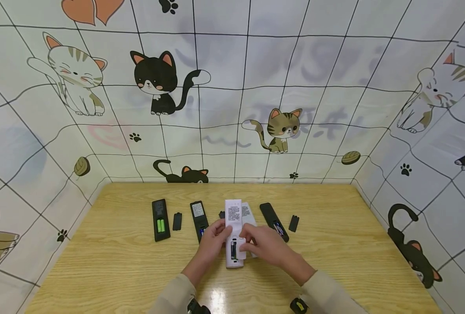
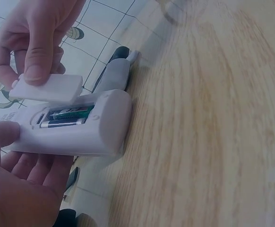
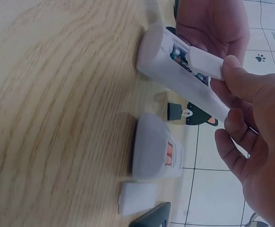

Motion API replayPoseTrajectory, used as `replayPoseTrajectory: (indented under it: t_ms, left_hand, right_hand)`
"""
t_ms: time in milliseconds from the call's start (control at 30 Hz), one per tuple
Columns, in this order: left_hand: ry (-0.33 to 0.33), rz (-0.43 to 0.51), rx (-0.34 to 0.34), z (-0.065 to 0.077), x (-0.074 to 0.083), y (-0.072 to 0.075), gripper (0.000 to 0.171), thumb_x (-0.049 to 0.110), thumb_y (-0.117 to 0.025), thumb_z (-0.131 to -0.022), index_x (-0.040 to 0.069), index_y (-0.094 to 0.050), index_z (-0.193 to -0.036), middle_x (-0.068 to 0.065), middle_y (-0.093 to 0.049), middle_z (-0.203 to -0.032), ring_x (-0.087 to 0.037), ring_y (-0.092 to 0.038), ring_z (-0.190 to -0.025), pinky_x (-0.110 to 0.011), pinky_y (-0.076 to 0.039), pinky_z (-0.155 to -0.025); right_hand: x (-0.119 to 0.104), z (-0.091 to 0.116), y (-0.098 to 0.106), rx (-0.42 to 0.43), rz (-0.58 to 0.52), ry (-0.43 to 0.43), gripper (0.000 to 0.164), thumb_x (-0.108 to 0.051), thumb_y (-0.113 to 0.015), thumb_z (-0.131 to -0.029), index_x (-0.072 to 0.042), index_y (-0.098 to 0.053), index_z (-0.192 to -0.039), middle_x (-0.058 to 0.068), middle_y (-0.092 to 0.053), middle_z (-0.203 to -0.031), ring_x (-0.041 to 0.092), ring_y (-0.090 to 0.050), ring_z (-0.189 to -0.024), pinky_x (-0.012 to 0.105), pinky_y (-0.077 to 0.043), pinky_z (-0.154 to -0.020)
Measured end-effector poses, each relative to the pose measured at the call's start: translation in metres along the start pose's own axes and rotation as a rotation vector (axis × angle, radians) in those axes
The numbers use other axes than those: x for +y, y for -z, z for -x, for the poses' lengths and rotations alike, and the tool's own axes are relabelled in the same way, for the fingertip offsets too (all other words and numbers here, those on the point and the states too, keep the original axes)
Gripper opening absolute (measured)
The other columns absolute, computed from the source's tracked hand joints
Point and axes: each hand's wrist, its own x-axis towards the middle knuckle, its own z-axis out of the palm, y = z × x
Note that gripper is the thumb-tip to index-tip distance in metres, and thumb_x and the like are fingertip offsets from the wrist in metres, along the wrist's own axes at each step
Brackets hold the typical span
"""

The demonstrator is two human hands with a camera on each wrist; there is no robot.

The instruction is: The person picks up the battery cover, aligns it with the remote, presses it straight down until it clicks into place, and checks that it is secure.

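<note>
My left hand (image 1: 210, 244) grips a white remote control (image 1: 233, 211), thumb along one edge and fingers beneath, with its labelled back turned up. Its battery bay lies uncovered at the near end, and batteries (image 2: 66, 116) with green and dark casings show inside. Between thumb and fingers, my right hand (image 1: 269, 246) pinches the white battery cover (image 2: 52, 88). The cover is held over one side of the bay, partly overlapping it in the head view.
Behind the held remote lies another white remote (image 3: 151, 146) with orange batteries, a loose white cover (image 3: 137, 197) near it. Black remotes with exposed batteries lie left (image 1: 161, 207) and right (image 1: 270, 213), with loose black covers (image 1: 177, 221) beside them. A cat-print cloth (image 1: 224, 100) surrounds the wooden table (image 1: 118, 261).
</note>
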Motion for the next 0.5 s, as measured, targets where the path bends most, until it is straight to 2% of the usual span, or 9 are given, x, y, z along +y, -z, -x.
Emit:
replayPoseTrajectory:
  t_ms: [333,500]
  left_hand:
    - [-0.005,0.004,-0.019,0.002,0.005,0.001,0.039,0.024,-0.053,-0.101,0.005,-0.053,-0.136,-0.018,-0.065,-0.126,-0.014,-0.067,-0.098,-0.03,-0.056,-0.079]
    - [-0.014,-0.003,-0.02,0.011,0.021,0.0,0.036,0.018,-0.053,-0.101,0.001,-0.054,-0.133,-0.021,-0.065,-0.124,-0.015,-0.067,-0.097,-0.031,-0.056,-0.079]
  right_hand:
    - [-0.004,-0.006,-0.01,0.037,0.032,0.037,0.019,-0.033,-0.072,-0.085,-0.022,-0.059,-0.093,-0.015,-0.06,-0.076,-0.001,-0.046,-0.063,0.017,-0.04,-0.056]
    - [-0.005,-0.008,-0.011,0.047,0.038,0.023,0.018,-0.035,-0.071,-0.085,-0.023,-0.06,-0.092,-0.016,-0.059,-0.075,-0.001,-0.047,-0.064,0.016,-0.04,-0.057]
